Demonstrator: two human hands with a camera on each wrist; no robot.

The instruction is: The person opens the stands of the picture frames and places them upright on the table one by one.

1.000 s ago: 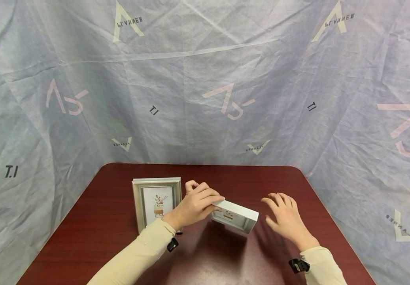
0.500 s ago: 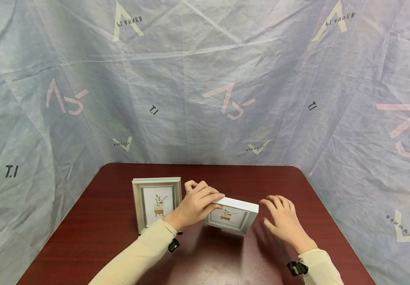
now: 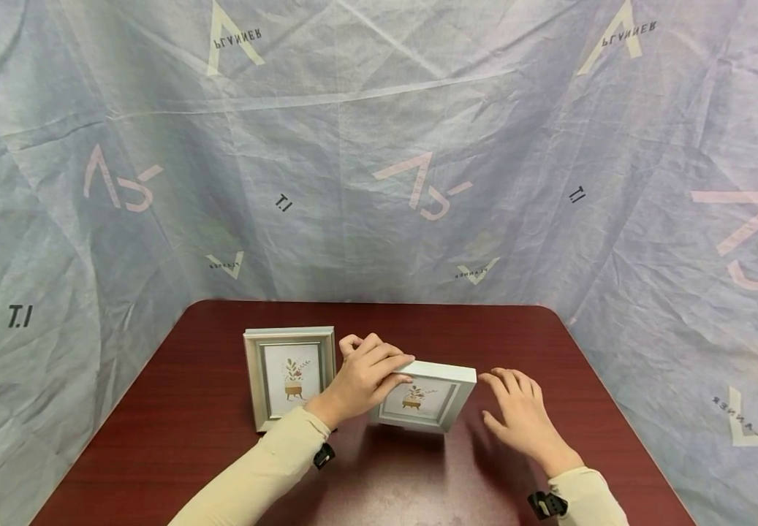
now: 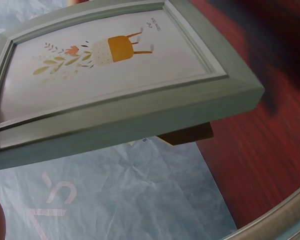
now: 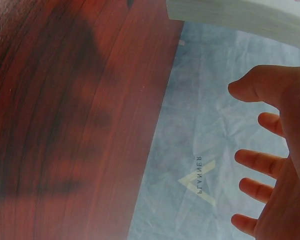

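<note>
My left hand [image 3: 367,378] pinches the top edge of a pale picture frame [image 3: 416,398], thumb on the front and fingers over the top. A plant-in-a-pot print shows inside it, and the frame tilts above the table with its shadow beneath. In the left wrist view the picture frame [image 4: 115,112] fills the upper part, a brown piece of its back stand [image 4: 187,135] sticking out behind. My right hand [image 3: 520,409] hovers just right of the frame with fingers spread and relaxed, holding nothing. The right wrist view shows the frame's edge [image 5: 230,20] above the right thumb.
A second picture frame [image 3: 293,372], champagne-coloured with a similar plant print, stands upright to the left, partly behind my left forearm. The dark red table [image 3: 175,409] has rounded far corners. Grey printed cloth [image 3: 352,204] hangs round its back and sides.
The held picture frame has turned more upright, so its print faces me more, and has shifted slightly left. My right hand has moved slightly left and down.
</note>
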